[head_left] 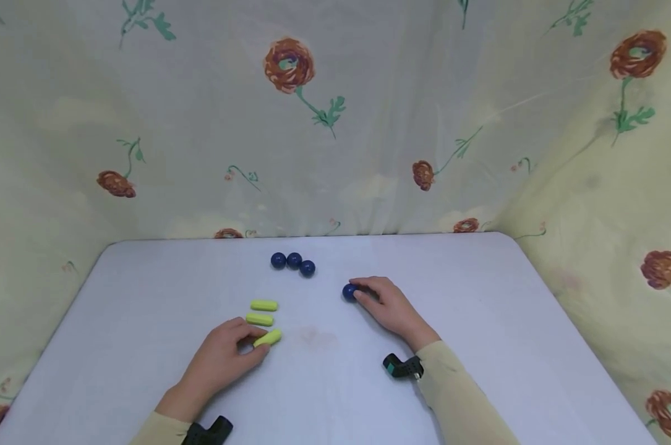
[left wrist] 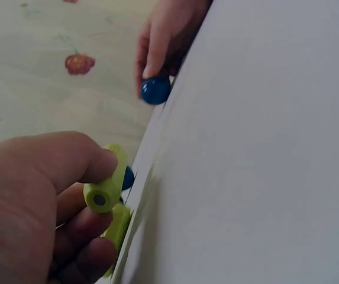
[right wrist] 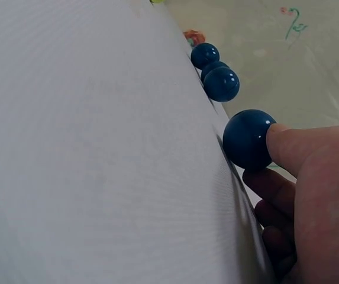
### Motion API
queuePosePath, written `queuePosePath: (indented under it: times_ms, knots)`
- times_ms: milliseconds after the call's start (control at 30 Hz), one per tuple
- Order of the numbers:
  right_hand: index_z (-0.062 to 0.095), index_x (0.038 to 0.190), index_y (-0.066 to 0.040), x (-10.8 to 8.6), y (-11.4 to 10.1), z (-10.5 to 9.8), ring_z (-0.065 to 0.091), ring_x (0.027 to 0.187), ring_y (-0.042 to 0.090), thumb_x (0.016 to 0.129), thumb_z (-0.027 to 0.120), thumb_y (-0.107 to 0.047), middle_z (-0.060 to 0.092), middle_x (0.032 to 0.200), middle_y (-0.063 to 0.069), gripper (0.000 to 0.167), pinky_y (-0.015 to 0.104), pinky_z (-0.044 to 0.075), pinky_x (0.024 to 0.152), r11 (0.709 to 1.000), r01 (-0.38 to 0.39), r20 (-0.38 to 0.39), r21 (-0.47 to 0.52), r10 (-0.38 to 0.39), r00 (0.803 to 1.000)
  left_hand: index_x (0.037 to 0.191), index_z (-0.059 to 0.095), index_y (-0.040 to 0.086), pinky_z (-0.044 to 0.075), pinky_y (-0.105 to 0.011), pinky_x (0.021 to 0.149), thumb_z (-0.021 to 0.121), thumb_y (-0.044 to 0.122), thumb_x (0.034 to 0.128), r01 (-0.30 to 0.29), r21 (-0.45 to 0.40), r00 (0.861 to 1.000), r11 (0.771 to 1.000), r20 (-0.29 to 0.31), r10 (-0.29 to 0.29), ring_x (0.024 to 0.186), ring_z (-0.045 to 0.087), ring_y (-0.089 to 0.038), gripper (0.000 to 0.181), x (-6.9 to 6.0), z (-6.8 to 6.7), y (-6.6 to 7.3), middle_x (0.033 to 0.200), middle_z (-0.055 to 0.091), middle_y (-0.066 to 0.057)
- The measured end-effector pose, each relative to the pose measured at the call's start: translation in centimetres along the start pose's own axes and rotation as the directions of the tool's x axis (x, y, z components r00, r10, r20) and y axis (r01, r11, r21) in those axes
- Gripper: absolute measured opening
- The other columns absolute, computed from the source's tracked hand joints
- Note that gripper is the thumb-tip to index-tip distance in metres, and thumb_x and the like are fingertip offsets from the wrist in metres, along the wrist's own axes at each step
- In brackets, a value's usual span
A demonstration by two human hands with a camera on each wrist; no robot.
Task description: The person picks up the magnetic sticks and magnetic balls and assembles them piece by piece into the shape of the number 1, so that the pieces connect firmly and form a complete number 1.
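Note:
My left hand (head_left: pixel 221 358) pinches a yellow-green rod (head_left: pixel 268 338) between thumb and fingers. In the left wrist view that rod's near end (left wrist: pixel 100 200) shows a round grey spot. Just beyond it two more yellow-green rods, one nearer (head_left: pixel 260 319) and one farther (head_left: pixel 264 305), lie side by side on the table. Over to the right, my right hand (head_left: pixel 393 309) holds a dark blue ball (right wrist: pixel 249 141) with thumb and fingers, at or close to the tabletop. Three similar balls (head_left: pixel 294 261) sit in a short row farther back, left of the held one.
A white table (head_left: pixel 452 272) spreads under everything. Flower-printed cloth (head_left: pixel 368 123) hangs behind it and along both sides. Dark wrist devices, one on the left (head_left: pixel 208 431) and one on the right (head_left: pixel 403 366), stick out beside the sleeves.

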State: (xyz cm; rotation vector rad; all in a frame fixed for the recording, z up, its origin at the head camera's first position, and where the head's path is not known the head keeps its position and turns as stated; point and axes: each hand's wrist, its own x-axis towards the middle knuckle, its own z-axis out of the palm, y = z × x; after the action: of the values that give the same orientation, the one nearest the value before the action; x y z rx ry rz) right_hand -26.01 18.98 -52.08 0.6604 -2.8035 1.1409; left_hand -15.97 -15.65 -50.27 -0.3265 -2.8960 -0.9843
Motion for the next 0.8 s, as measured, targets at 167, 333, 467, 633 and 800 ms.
queuePosePath:
  times_ms: [167, 333, 467, 633, 800]
  knots:
    - [0.063, 0.132, -0.024, 0.0, 0.1, 0.0, 0.052, 0.124, 0.017, 0.101, 0.055, -0.042, 0.062, 0.128, -0.006, 0.037, 0.044, 0.039, 0.104, 1.000, 0.009, -0.007, 0.016, -0.009, 1.000, 0.096, 0.077, 0.021, 0.049, -0.031, 0.071, 0.083, 0.026, 0.0798, 0.012, -0.117, 0.999, 0.993, -0.042, -0.017, 0.076, 0.055, -0.005, 0.018, 0.1, 0.9, 1.3, 0.083, 0.060, 0.014]
    - [0.062, 0.134, -0.026, 0.0, 0.2, -0.1, 0.051, 0.125, 0.018, 0.101, 0.054, -0.044, 0.061, 0.130, -0.005, 0.038, 0.045, 0.039, 0.104, 1.000, -0.004, -0.001, 0.010, 0.004, 1.000, 0.094, 0.077, 0.021, 0.049, -0.029, 0.070, 0.085, 0.026, 0.0786, 0.023, -0.187, 0.998, 0.982, -0.059, -0.034, 0.073, 0.055, -0.005, 0.018, 0.4, 1.9, 2.7, 0.077, 0.059, 0.015]
    - [0.061, 0.135, -0.027, 0.0, 0.2, -0.2, 0.050, 0.126, 0.018, 0.101, 0.053, -0.046, 0.060, 0.131, -0.005, 0.040, 0.046, 0.038, 0.104, 1.000, -0.018, 0.004, 0.007, 0.018, 1.000, 0.093, 0.077, 0.022, 0.048, -0.027, 0.067, 0.084, 0.027, 0.0794, 0.011, -0.211, 0.998, 0.977, -0.051, -0.022, 0.070, 0.055, -0.004, 0.016, 1.0, 2.9, 4.0, 0.074, 0.057, 0.016]
    - [0.062, 0.134, -0.027, 0.0, 0.1, -0.2, 0.051, 0.125, 0.019, 0.101, 0.053, -0.047, 0.060, 0.130, -0.005, 0.040, 0.047, 0.039, 0.104, 1.000, -0.026, -0.004, 0.011, 0.026, 1.000, 0.096, 0.077, 0.021, 0.047, -0.027, 0.065, 0.081, 0.031, 0.0820, 0.039, -0.206, 0.999, 0.978, 0.012, -0.038, 0.069, 0.053, -0.007, 0.018, 2.3, 4.1, 5.4, 0.075, 0.058, 0.013]
    - [0.062, 0.134, -0.026, -0.1, 0.1, 0.0, 0.051, 0.125, 0.019, 0.101, 0.053, -0.046, 0.060, 0.130, -0.004, 0.040, 0.047, 0.039, 0.104, 0.999, -0.033, -0.001, 0.012, 0.033, 0.999, 0.099, 0.077, 0.020, 0.046, -0.028, 0.065, 0.080, 0.034, 0.0831, 0.042, -0.182, 0.999, 0.982, 0.017, -0.039, 0.069, 0.053, -0.008, 0.021, 3.2, 4.8, 5.7, 0.076, 0.057, 0.012]
